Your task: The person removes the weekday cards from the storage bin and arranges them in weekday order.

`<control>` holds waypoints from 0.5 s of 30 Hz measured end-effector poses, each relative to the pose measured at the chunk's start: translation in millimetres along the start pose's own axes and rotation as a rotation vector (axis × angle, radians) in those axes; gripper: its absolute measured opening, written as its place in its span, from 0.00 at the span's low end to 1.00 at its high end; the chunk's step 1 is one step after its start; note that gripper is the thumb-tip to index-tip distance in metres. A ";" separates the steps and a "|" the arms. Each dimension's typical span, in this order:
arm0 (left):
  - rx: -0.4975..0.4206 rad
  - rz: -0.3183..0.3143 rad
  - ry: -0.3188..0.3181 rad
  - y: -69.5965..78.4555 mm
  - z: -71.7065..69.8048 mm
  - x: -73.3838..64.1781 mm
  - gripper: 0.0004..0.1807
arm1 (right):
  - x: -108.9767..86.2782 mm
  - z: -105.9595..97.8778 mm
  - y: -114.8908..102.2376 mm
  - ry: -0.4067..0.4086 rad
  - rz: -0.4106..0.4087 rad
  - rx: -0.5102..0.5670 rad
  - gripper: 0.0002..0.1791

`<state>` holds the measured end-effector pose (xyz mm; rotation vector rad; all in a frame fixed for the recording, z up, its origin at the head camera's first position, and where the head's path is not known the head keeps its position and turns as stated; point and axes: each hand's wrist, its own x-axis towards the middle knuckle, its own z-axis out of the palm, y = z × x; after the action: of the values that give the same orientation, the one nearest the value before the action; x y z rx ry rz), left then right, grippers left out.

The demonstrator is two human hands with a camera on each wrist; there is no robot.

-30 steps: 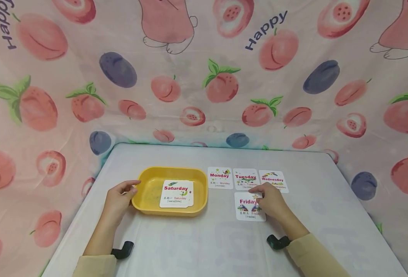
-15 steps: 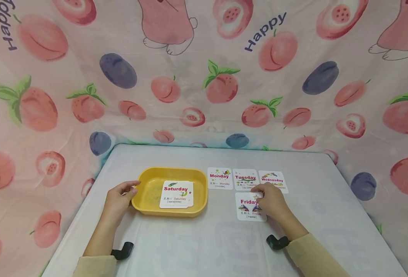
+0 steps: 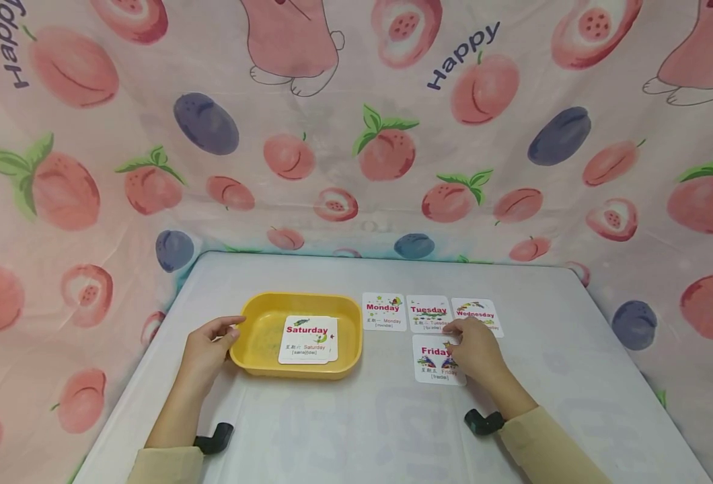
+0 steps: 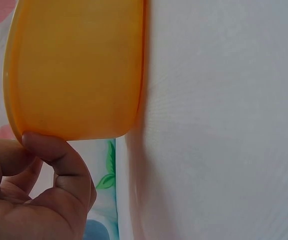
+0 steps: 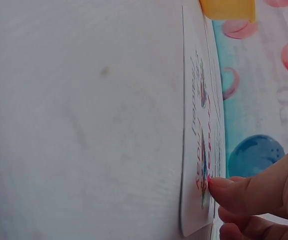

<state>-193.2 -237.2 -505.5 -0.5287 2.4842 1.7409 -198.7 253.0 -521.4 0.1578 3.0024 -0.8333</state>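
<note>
Left hand: at the left end of a yellow, rounded-rectangular, shallow plastic tray. Grip closed on the rim, thumb and finger pinching it near a corner; the left wrist view agrees. Tray sits on the left half of a white-covered desk.

In the tray, toward its right side: a square white card with red "Saturday" lettering, face up, the edge of another white card showing beneath it.

Right hand: grip pinching a square white card with red "Friday" lettering near its upper right corner. Right wrist view: thumb on the printed face, other fingers curled at the far edge. Friday card is face up, right of the tray, just below the Tuesday card; whether it lies fully flat, cannot tell.

Row beyond it, left to right: white cards reading "Monday", "Tuesday" and "Wednesday", Monday just beside the tray. Right hand hides part of Wednesday in the head view.

Both forearms in beige sleeves. Behind the desk, a pink fabric backdrop printed with peaches and blue fruit.
</note>
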 end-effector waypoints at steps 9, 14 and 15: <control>0.005 -0.002 -0.010 0.8 -0.7 -1.5 0.19 | 0.5 0.5 -3.3 0.007 -0.003 -0.009 0.22; 0.005 -0.001 -0.012 1.0 -0.8 -1.8 0.19 | 2.5 2.1 -5.4 0.010 -0.007 -0.013 0.26; 0.005 -0.003 -0.013 1.1 -0.8 -1.9 0.19 | 3.1 2.3 -5.7 0.011 -0.011 -0.012 0.27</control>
<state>-191.6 -237.1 -503.8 -0.5185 2.4775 1.7307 -202.4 247.2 -520.6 0.1462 3.0211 -0.8174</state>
